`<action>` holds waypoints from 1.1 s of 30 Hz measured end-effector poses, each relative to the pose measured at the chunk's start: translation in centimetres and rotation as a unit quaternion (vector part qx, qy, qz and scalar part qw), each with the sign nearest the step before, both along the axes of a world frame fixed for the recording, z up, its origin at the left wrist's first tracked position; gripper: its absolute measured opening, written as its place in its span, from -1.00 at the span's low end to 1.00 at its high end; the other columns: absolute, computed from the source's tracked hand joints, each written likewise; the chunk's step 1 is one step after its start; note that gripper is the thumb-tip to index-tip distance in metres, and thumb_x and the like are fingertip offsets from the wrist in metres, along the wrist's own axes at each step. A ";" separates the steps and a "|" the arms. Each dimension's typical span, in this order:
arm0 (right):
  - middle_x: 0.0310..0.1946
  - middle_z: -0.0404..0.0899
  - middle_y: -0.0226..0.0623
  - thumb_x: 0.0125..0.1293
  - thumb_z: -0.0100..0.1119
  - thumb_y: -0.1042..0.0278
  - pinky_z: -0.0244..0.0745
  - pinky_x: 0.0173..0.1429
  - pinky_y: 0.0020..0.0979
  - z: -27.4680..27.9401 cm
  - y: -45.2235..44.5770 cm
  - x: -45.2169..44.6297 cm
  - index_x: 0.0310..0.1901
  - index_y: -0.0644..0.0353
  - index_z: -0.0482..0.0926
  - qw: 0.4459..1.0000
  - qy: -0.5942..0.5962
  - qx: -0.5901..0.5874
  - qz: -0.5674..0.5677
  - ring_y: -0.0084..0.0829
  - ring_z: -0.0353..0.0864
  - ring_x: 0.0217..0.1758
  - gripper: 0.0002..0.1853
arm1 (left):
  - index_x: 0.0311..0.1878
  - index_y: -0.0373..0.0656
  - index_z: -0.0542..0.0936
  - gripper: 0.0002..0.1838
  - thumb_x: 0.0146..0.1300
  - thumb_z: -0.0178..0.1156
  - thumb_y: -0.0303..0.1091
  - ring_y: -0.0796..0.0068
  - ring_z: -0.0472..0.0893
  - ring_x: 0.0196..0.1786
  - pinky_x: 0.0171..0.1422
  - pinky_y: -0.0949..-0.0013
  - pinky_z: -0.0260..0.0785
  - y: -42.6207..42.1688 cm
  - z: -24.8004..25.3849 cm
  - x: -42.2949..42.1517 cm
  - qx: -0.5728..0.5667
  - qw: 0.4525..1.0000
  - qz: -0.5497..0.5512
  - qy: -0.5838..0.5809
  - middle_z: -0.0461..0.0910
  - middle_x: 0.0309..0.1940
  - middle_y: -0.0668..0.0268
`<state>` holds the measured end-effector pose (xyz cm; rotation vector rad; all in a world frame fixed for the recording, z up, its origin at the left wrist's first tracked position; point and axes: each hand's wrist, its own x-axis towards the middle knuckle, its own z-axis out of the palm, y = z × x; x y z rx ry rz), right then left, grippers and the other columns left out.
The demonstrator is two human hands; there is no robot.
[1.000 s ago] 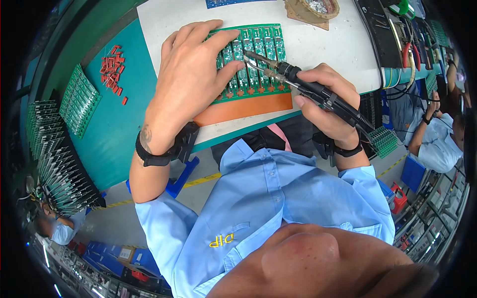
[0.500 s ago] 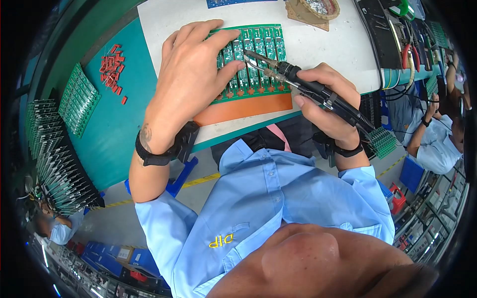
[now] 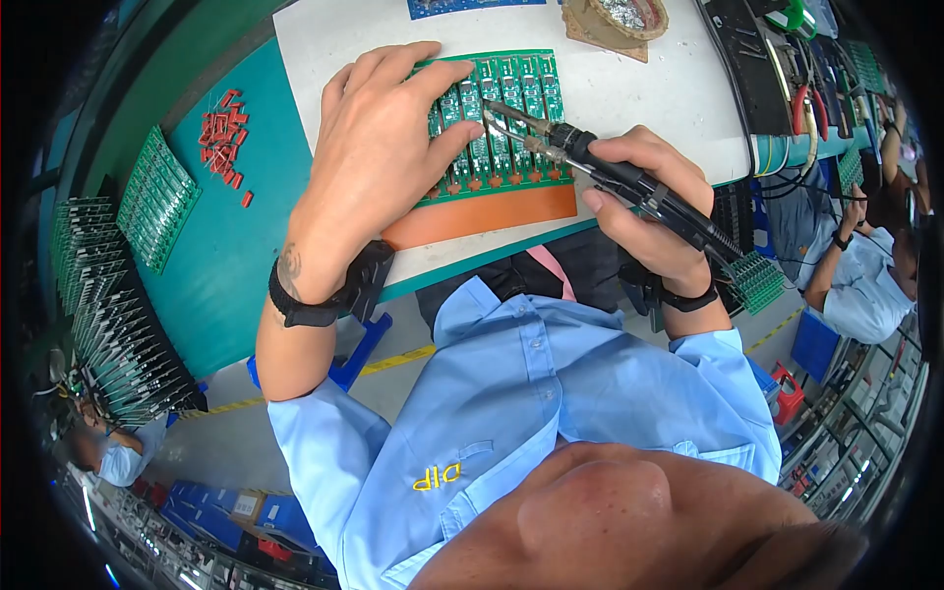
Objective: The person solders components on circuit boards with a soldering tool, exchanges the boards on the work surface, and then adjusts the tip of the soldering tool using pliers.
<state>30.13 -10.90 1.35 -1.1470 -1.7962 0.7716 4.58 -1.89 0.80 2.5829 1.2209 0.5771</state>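
A green circuit board panel (image 3: 531,98) lies on white paper, with an orange strip (image 3: 492,215) along its near edge. My left hand (image 3: 379,138) rests over the panel's left part, fingers spread and fingertips on the board; it hides that part. In my right hand (image 3: 654,197) is a black soldering iron (image 3: 639,187), gripped between thumb and fingers. The iron's metal tip and a thin feed tube beside it point at the middle of the panel, near my left thumb. Whether the tip touches the board is too small to tell.
Red components (image 3: 224,138) lie on the green mat at left, near another green panel (image 3: 157,200) and a rack of boards (image 3: 123,315). A round container (image 3: 619,20) stands at the back. Pliers (image 3: 801,108) are at right. Other people sit at far right and far left.
The panel and orange strip have shifted very slightly left. Both hands and the soldering iron look almost unmoved.
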 end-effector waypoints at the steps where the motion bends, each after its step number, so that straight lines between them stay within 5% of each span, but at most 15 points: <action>1: -0.28 0.66 -0.14 0.03 0.41 0.62 0.51 -0.17 -0.47 0.2 -0.1 0.0 -0.02 0.38 0.62 1.000 0.007 0.001 -0.006 -0.41 0.65 -0.28 -0.59 | 0.14 -0.11 0.66 -0.52 0.15 0.45 -0.20 0.09 0.50 0.30 0.40 0.07 0.30 0.0 0.0 -0.1 0.000 1.000 0.000 0.000 0.57 0.24 0.14; 8: -0.25 0.68 -0.20 0.03 0.46 0.60 0.54 -0.13 -0.46 0.7 -1.2 1.8 0.00 0.33 0.64 0.999 0.021 0.026 -0.022 -0.43 0.67 -0.21 -0.57 | 0.14 -0.10 0.67 -0.53 0.15 0.45 -0.20 0.10 0.49 0.31 0.41 0.05 0.27 0.0 -0.2 -0.1 -0.006 1.000 0.002 -0.006 0.57 0.23 0.14; 11: -0.17 0.67 -0.22 0.07 0.48 0.57 0.52 -0.10 -0.48 -0.8 -0.9 2.9 0.03 0.33 0.62 0.980 0.063 0.070 -0.175 -0.47 0.64 -0.16 -0.57 | 0.11 -0.07 0.69 -0.54 0.14 0.45 -0.18 0.11 0.48 0.32 0.44 0.01 0.21 0.1 -0.4 -0.1 -0.015 1.000 0.004 -0.024 0.58 0.21 0.15; 14: -0.18 0.64 -0.23 0.14 0.45 0.52 0.54 0.06 -0.43 -1.4 0.8 3.8 0.09 0.37 0.59 0.956 0.058 -0.031 -0.287 -0.45 0.63 -0.15 -0.54 | 0.11 -0.07 0.69 -0.55 0.14 0.45 -0.18 0.11 0.47 0.32 0.43 0.01 0.21 0.1 -0.5 -0.1 -0.013 1.000 0.006 -0.022 0.59 0.21 0.15; 19: -0.16 0.67 -0.22 0.08 0.49 0.56 0.51 -0.10 -0.48 -0.8 -1.2 2.9 0.02 0.34 0.62 0.962 0.103 0.080 -0.240 -0.48 0.64 -0.16 -0.57 | 0.11 -0.07 0.69 -0.54 0.14 0.45 -0.17 0.11 0.47 0.32 0.43 0.01 0.22 0.1 -0.6 -0.2 -0.015 1.000 0.009 -0.025 0.59 0.21 0.15; 22: -0.25 0.66 -0.18 0.08 0.45 0.58 0.50 -0.09 -0.48 1.2 -1.4 2.0 -0.02 0.38 0.61 0.999 0.014 0.035 -0.013 -0.43 0.63 -0.24 -0.61 | 0.11 -0.06 0.69 -0.54 0.13 0.46 -0.17 0.11 0.48 0.31 0.42 0.00 0.22 0.1 -0.6 -0.1 -0.015 0.999 0.006 -0.027 0.59 0.21 0.15; 33: -0.31 0.65 -0.15 0.05 0.44 0.61 0.47 -0.20 -0.48 0.5 0.4 -0.2 -0.06 0.39 0.62 1.000 -0.018 0.019 0.000 -0.42 0.62 -0.29 -0.63 | 0.11 -0.04 0.69 -0.52 0.09 0.49 -0.20 0.11 0.50 0.29 0.41 -0.01 0.23 0.0 -0.7 -0.1 -0.009 0.999 0.013 -0.043 0.61 0.18 0.15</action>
